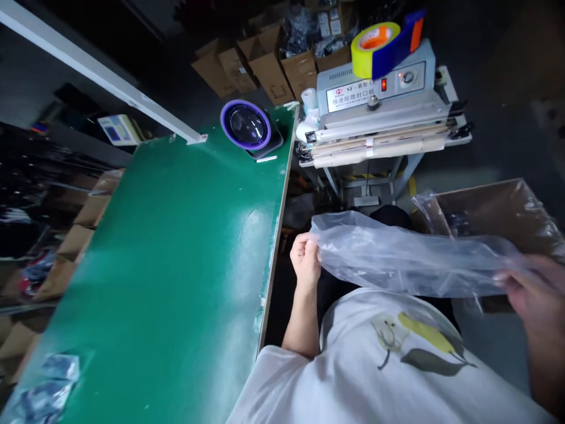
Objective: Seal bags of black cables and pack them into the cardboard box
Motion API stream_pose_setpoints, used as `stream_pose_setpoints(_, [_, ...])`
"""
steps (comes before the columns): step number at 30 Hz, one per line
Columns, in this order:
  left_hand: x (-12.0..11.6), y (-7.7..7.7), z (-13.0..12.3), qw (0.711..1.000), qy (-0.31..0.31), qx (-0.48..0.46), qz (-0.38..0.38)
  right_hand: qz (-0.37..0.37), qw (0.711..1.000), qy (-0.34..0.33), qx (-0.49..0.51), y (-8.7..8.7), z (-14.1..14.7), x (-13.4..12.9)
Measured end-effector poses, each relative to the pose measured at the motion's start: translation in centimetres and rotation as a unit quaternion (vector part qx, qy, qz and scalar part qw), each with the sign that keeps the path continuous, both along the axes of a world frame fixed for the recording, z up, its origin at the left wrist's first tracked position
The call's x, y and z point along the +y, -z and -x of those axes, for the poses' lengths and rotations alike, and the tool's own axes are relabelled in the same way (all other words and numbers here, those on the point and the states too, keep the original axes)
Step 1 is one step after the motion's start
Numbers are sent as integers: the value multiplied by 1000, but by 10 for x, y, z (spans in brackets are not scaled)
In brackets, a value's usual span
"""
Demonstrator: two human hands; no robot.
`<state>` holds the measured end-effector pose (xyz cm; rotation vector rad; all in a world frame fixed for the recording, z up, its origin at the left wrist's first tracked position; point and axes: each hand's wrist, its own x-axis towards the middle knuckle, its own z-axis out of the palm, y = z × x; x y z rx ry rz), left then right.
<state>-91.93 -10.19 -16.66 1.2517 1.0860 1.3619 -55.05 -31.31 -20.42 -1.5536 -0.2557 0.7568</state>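
Observation:
A long clear plastic bag [410,259] stretches sideways across my lap, wrinkled and looking flat. At its left end, my left hand [306,253] pinches the edge between thumb and curled fingers. My right hand [529,282] grips the other end, a little blurred and partly cut off by the frame's right side. Just past the bag on the right stands a cardboard box [485,206] with a clear plastic liner over its rim.
A green-topped table [176,253] lies to my left, with a purple-rimmed fan [246,125] at its far end. Ahead stands a foot-pedal sealing machine [353,97], a tape dispenser [392,50] on top. Several cardboard boxes [269,65] sit behind; plastic packets [48,388] lie at the near left.

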Motion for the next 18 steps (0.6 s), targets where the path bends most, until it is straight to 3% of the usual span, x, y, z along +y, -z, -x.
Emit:
stream_pose_setpoints(4, [-18,-11,36,985,158,74,19,-11,998,-67,21,14,13,-19])
stream_pose_setpoints(7, [-37,-26,51,946,292,139,13,-26,995,-92,20,21,20,-22])
stream_pose_setpoints(9, [-51,-37,58,920,343,187,9,-39,993,-114,11,22,20,-20])
stream_pose_setpoints(11, [-63,-44,63,920,322,222,-5,-58,988,-141,-10,17,15,-16])
stream_pose_setpoints(13, [-69,-47,68,936,264,230,-34,-84,982,-165,-46,5,7,-13])
stream_pose_setpoints(18, [-60,-39,65,992,91,71,-59,-207,940,-225,-151,-33,-9,-8])
